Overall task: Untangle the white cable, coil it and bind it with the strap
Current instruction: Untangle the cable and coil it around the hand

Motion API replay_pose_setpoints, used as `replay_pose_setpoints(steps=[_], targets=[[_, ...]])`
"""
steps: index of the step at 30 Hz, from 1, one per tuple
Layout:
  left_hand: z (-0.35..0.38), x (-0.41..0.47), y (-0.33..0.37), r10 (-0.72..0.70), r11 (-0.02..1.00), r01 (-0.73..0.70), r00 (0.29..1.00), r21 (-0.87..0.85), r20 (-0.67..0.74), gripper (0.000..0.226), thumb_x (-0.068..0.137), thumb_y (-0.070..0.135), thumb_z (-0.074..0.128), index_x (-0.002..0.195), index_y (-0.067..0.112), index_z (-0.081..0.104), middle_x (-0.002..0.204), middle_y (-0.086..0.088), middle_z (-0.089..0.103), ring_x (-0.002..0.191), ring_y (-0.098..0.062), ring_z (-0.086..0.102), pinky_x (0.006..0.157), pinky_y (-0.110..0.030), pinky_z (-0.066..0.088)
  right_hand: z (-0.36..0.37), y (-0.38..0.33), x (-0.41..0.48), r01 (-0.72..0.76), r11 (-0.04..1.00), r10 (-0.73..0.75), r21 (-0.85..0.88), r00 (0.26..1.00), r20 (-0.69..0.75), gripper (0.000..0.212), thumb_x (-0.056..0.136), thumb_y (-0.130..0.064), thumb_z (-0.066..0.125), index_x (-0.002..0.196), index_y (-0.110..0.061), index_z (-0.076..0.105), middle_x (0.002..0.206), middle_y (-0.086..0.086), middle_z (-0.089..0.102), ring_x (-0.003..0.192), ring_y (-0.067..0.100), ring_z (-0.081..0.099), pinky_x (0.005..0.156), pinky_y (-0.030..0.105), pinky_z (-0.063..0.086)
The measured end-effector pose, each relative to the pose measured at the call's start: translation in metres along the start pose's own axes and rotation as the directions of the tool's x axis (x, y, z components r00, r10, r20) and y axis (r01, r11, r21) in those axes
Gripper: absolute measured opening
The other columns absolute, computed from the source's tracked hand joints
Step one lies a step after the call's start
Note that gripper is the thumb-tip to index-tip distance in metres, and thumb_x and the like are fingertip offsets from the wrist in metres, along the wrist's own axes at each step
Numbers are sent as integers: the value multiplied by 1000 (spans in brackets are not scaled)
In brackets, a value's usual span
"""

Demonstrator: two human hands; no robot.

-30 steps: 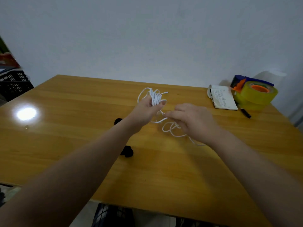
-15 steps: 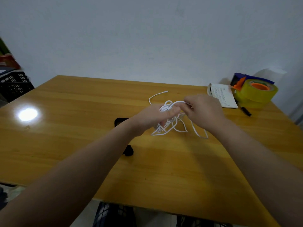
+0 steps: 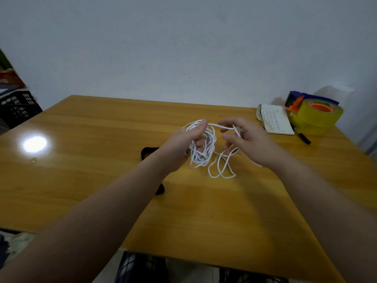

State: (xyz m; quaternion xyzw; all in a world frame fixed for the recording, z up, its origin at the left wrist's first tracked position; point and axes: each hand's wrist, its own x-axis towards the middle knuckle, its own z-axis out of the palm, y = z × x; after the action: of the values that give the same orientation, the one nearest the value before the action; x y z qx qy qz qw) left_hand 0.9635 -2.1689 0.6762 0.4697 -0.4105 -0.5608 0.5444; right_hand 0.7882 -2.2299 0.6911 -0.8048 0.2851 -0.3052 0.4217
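Note:
The white cable (image 3: 206, 149) is a bundle of loose loops at the middle of the wooden table (image 3: 91, 160). My left hand (image 3: 188, 139) grips the bundle, thumb on top and fingers through the loops. One strand runs right from that thumb to my right hand (image 3: 250, 139), whose curled fingers hold it. A few slack loops trail on the table below and between the hands. The black strap (image 3: 148, 153) lies on the table, mostly hidden under my left forearm, and another bit shows nearer me.
At the back right corner lie a small open notebook (image 3: 275, 121), a yellow tape roll in a blue and orange dispenser (image 3: 315, 115) and a black pen (image 3: 304, 137). A black crate (image 3: 18, 109) stands off the table's left side. A lamp glare (image 3: 34, 144) shines on the left.
The hands were close together on the tangle; now they are apart. My right hand has drawn a strand to the right, and my left hand holds the gathered loops.

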Motion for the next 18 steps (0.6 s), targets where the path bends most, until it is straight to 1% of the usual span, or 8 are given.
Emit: replay_pose_setpoints(steps=[2, 4, 7, 10, 12, 14, 16, 18], targets=[[-4, 2, -2, -24, 999, 28, 996, 42, -87, 42, 88, 42, 59, 60, 22, 36, 52, 5, 27, 45, -10, 28, 46, -21, 28, -2, 3, -1, -21, 999, 22, 45, 1000, -18, 29, 93, -7, 50, 121, -16, 53, 95, 6, 61, 58, 10, 63, 62, 23, 56], [-9, 3, -4, -12, 982, 42, 987, 186, -160, 45, 82, 48, 65, 58, 21, 38, 48, 6, 32, 45, -11, 30, 50, -24, 28, -3, 6, -1, -25, 1000, 25, 5, 998, -49, 26, 96, -10, 46, 121, -16, 54, 81, 5, 61, 52, 12, 59, 56, 24, 52], [-12, 2, -8, -32, 948, 79, 988, 310, -153, 53, 74, 56, 69, 53, 18, 37, 45, 4, 33, 43, -14, 30, 49, -25, 28, -3, 11, 3, -34, 998, 23, -55, 982, -187, 24, 100, -19, 39, 114, -17, 59, 68, 4, 60, 46, 11, 49, 47, 21, 45], [-7, -2, -8, -37, 980, 46, 998, 191, -52, 48, 86, 43, 63, 51, 23, 36, 47, 4, 23, 43, -12, 21, 43, -22, 20, -6, 22, 11, -145, 986, 165, 81, 920, -356, 29, 100, -25, 37, 104, -13, 63, 62, 7, 61, 40, 11, 46, 43, 23, 41], [-12, -3, -7, 4, 997, 1, 998, 83, -61, 46, 88, 39, 62, 52, 24, 37, 48, 5, 22, 42, -11, 19, 42, -22, 17, -15, 31, 13, -241, 961, 277, 138, 861, -427, 34, 100, -25, 37, 97, -6, 64, 60, 10, 60, 37, 11, 46, 43, 24, 40], [-21, -2, -6, 52, 995, -38, 987, 91, -155, 48, 80, 47, 67, 53, 23, 35, 47, 4, 24, 44, -13, 21, 47, -27, 18, -20, 41, 10, -333, 943, 310, 12, 861, -404, 34, 98, -26, 43, 90, -2, 66, 57, 10, 58, 38, 13, 45, 43, 24, 39], [-27, -2, -7, 83, 989, -53, 971, 136, -226, 52, 74, 53, 67, 50, 22, 34, 46, 4, 28, 45, -15, 26, 51, -30, 21, -20, 48, 6, -408, 901, 350, -149, 886, -304, 34, 95, -30, 50, 83, -1, 66, 59, 10, 57, 48, 19, 48, 52, 30, 42], [-27, -1, -8, 86, 991, -61, 976, 122, -202, 53, 81, 50, 63, 44, 22, 38, 45, 5, 31, 43, -13, 32, 53, -30, 25, -15, 49, 5, -461, 787, 415, -409, 887, -201, 27, 92, -34, 55, 89, -9, 67, 77, 8, 63, 67, 22, 57, 65, 34, 46]])
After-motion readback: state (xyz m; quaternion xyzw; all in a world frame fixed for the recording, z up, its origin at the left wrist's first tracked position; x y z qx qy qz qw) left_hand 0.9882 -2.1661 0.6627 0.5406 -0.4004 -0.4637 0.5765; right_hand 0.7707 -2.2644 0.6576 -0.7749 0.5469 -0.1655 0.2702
